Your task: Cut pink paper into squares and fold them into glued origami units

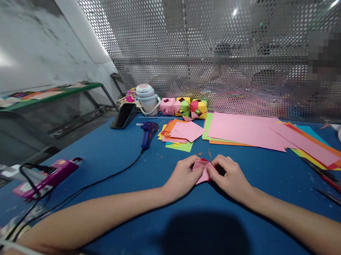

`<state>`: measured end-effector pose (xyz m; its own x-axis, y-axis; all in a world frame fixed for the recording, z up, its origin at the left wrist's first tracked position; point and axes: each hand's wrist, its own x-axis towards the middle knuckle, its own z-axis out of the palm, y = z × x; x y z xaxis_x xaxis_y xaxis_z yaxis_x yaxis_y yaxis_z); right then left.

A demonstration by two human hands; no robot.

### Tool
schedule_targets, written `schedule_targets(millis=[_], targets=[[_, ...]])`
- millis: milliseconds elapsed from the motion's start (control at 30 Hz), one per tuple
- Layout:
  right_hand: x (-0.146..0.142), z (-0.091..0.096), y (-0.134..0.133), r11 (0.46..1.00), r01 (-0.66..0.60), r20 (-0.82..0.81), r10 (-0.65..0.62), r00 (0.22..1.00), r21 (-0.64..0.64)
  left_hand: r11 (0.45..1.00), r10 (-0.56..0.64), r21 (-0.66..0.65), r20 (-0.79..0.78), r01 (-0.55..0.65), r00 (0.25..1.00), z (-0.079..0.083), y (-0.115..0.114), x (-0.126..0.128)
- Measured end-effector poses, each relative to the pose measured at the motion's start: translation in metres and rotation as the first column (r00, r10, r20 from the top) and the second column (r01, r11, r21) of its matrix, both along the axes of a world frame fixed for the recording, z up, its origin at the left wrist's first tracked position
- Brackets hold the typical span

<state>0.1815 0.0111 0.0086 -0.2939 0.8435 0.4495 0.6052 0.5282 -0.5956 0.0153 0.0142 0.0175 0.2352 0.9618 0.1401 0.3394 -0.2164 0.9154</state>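
Observation:
A small folded piece of pink paper (pixel 204 171), with a red part at its top edge, is held between my two hands just above the blue table. My left hand (pixel 185 174) pinches its left side, thumb on the near face. On the right side, my right hand (pixel 228 174) grips it with thumb and fingers bent. The fingertips behind the paper are hidden. Just beyond my hands lies a pile of small coloured paper squares (pixel 189 131), pink on top. Larger pink sheets (pixel 244 129) lie to the right of that pile.
A blue glue gun (pixel 149 134) stands left of the paper squares, its cord running to a purple power strip (pixel 49 178). Behind are a phone (pixel 124 115), a lidded bottle (pixel 148 99) and folded paper balls (pixel 183 107). Red-handled scissors (pixel 332 181) lie at right, before a perforated metal screen (pixel 186 44).

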Motion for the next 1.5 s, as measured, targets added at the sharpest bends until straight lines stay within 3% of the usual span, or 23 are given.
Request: schedule_targets(millis=[300,400,600,767,967,1200,1500], targets=[[0.0,-0.004,0.001,0.996,-0.017,0.032,0.014,0.999,0.084,0.999,-0.034,0.01,-0.021,0.034,0.999,0.0,0.0,0.001],[0.001,-0.001,0.001,1.0,-0.017,-0.012,0.017,1.0,0.023,0.999,0.017,-0.03,0.005,-0.017,1.0,0.002,0.002,0.0],[0.001,0.002,0.002,0.995,0.0,-0.062,-0.006,0.998,-0.103,0.972,0.179,-0.192,0.239,-0.134,0.954,0.0,0.009,0.001],[0.001,-0.002,0.004,0.998,0.01,-0.065,-0.014,0.998,-0.065,0.97,0.15,-0.227,0.249,-0.094,0.957,0.001,0.007,0.003],[0.002,0.001,0.002,0.998,-0.014,-0.114,0.007,0.993,-0.062,0.989,0.021,-0.15,0.15,0.002,0.988,-0.002,0.005,0.003],[0.003,0.011,0.003,0.988,-0.003,-0.245,-0.035,0.969,-0.152,0.961,0.156,-0.268,0.297,-0.075,0.942,-0.002,0.008,0.004],[0.001,0.007,0.003,0.988,-0.032,-0.19,0.002,0.982,-0.151,0.963,0.145,-0.264,0.349,-0.051,0.926,-0.002,0.009,0.003]])
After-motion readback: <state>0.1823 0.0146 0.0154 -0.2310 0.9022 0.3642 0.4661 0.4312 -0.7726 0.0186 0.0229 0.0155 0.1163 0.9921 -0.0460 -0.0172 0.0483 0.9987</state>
